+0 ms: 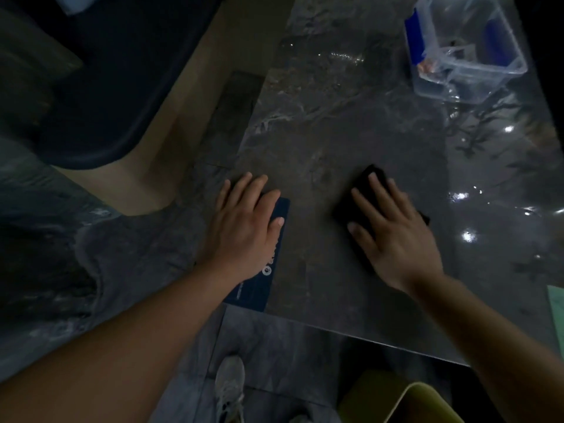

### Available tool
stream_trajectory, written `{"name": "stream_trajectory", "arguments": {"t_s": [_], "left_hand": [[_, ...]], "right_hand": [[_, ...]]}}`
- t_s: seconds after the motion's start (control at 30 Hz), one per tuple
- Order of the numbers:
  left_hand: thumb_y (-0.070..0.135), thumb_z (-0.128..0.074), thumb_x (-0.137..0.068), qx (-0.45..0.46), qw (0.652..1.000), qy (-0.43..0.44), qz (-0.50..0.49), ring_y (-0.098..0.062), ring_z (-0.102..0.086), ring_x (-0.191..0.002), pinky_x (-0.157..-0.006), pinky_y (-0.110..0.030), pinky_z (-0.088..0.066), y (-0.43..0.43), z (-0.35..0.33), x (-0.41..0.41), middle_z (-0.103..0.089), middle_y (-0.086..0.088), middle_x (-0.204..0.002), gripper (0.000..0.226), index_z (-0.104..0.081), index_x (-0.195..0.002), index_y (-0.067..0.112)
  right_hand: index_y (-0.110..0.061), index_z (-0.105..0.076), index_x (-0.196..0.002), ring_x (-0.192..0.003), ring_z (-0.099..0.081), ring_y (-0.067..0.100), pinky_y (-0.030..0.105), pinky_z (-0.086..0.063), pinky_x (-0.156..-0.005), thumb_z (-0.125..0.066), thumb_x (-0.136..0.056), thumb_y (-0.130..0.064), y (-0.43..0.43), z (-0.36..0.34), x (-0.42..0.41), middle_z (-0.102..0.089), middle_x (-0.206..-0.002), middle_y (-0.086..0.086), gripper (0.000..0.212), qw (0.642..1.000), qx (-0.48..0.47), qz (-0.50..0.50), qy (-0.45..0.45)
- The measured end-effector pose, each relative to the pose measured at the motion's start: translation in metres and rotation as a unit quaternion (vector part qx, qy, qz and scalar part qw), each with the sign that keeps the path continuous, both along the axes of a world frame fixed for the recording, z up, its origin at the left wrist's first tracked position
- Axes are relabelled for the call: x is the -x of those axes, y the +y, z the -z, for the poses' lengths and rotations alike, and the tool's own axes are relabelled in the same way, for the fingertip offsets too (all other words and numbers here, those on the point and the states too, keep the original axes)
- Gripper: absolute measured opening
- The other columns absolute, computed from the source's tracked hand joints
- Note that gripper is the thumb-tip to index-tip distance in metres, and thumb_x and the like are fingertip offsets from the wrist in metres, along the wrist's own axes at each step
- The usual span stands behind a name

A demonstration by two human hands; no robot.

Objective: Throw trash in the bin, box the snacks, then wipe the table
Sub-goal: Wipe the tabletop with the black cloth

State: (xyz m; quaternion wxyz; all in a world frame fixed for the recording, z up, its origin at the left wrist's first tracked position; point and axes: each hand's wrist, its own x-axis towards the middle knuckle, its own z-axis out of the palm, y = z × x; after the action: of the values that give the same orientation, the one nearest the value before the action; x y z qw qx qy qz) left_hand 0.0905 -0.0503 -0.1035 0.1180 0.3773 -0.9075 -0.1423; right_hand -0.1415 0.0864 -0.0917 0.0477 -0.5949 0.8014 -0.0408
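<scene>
The dark marble table (320, 117) fills the middle of the view. My right hand (393, 233) presses flat on a black cloth (370, 174) lying on the tabletop, fingers spread over it. My left hand (247, 224) rests flat, fingers apart, on a dark blue card (259, 288) at the table's left edge. A clear plastic box (464, 47) with blue-wrapped snacks inside stands at the far right of the table. A yellow-green bin (424, 404) stands on the floor below the table's near edge.
A dark blue seat (116, 87) stands to the left beyond the table. A grey rug (91, 254) covers the floor on the left. My shoe (230, 386) is on the grey floor tiles. A pale green edge (557, 303) shows at the right.
</scene>
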Motion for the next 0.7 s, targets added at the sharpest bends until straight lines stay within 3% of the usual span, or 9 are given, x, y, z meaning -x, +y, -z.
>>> {"name": "stream_trajectory", "arguments": {"t_s": [0.07,0.17,0.27,0.4,0.47,0.6,0.67,0.7], "left_hand": [[0.039,-0.039,-0.095,0.001,1.000,-0.001,-0.001,-0.034,-0.030,-0.144,-0.118,-0.058,-0.020,0.000,-0.001,-0.001,-0.045,-0.015,-0.150,0.048,-0.053,-0.133,0.013],[0.040,-0.038,-0.095,-0.001,1.000,-0.006,0.004,-0.032,-0.028,-0.146,-0.119,-0.056,-0.019,0.000,0.000,-0.001,-0.043,-0.013,-0.152,0.049,-0.052,-0.135,0.014],[0.042,-0.035,-0.097,0.004,1.000,-0.015,-0.001,-0.030,-0.026,-0.147,-0.120,-0.054,-0.017,-0.001,-0.001,-0.003,-0.041,-0.011,-0.154,0.050,-0.050,-0.136,0.016],[0.037,-0.044,-0.098,0.000,1.000,-0.029,-0.003,-0.030,-0.023,-0.148,-0.120,-0.053,-0.015,0.002,-0.005,0.003,-0.037,-0.011,-0.156,0.047,-0.049,-0.138,0.015],[0.035,-0.045,-0.099,-0.003,1.000,-0.024,-0.006,-0.030,-0.023,-0.147,-0.120,-0.053,-0.015,0.004,-0.005,0.005,-0.037,-0.011,-0.156,0.044,-0.049,-0.138,0.015],[0.035,-0.039,-0.100,0.003,0.999,-0.039,-0.001,-0.033,-0.025,-0.146,-0.119,-0.055,-0.017,0.004,-0.007,0.005,-0.038,-0.013,-0.155,0.044,-0.049,-0.137,0.013],[0.033,-0.042,-0.101,0.004,0.998,-0.068,0.002,-0.034,-0.023,-0.146,-0.119,-0.056,-0.016,0.002,-0.007,0.003,-0.035,-0.015,-0.156,0.044,-0.045,-0.139,0.012],[0.035,-0.043,-0.099,0.005,0.996,-0.085,-0.001,-0.035,-0.023,-0.146,-0.119,-0.058,-0.017,0.001,-0.008,0.006,-0.034,-0.017,-0.155,0.046,-0.044,-0.139,0.011]], "right_hand": [[-0.026,-0.026,-0.158,-0.155,0.001,0.030,0.051,-0.014,-0.124,-0.013,-0.098,-0.065,-0.015,-0.003,-0.029,-0.006,-0.169,0.004,0.073,0.995,0.007,0.100,-0.013],[-0.027,-0.030,-0.157,-0.155,-0.001,0.032,0.050,-0.012,-0.124,-0.025,-0.103,-0.060,0.025,0.014,-0.092,-0.009,-0.169,0.006,0.064,0.999,0.029,-0.042,-0.004],[-0.026,-0.036,-0.155,-0.155,-0.008,0.030,0.051,-0.019,-0.122,-0.029,-0.103,-0.060,0.067,0.017,-0.067,-0.015,-0.169,0.005,0.063,0.993,0.028,-0.111,0.005],[-0.023,-0.036,-0.155,-0.155,-0.006,0.032,0.050,-0.015,-0.123,-0.020,-0.100,-0.062,0.055,-0.001,0.001,-0.013,-0.168,0.007,0.070,0.989,0.006,0.145,-0.008],[-0.023,-0.035,-0.156,-0.154,-0.005,0.035,0.052,-0.015,-0.123,-0.023,-0.098,-0.062,0.042,-0.004,-0.024,-0.013,-0.168,0.010,0.071,0.981,0.016,0.193,-0.002],[-0.027,-0.037,-0.154,-0.155,-0.005,0.033,0.049,-0.013,-0.124,-0.028,-0.102,-0.061,0.067,0.012,-0.084,-0.018,-0.168,0.007,0.063,0.999,0.032,0.000,-0.004],[-0.027,-0.039,-0.153,-0.155,-0.009,0.030,0.049,-0.019,-0.123,-0.029,-0.102,-0.060,0.095,0.015,-0.055,-0.019,-0.167,0.005,0.062,0.999,0.030,-0.021,0.000],[-0.026,-0.040,-0.153,-0.154,-0.012,0.030,0.049,-0.022,-0.122,-0.030,-0.102,-0.060,0.110,0.015,-0.032,-0.020,-0.167,0.006,0.062,1.000,0.025,0.014,0.011]]}}
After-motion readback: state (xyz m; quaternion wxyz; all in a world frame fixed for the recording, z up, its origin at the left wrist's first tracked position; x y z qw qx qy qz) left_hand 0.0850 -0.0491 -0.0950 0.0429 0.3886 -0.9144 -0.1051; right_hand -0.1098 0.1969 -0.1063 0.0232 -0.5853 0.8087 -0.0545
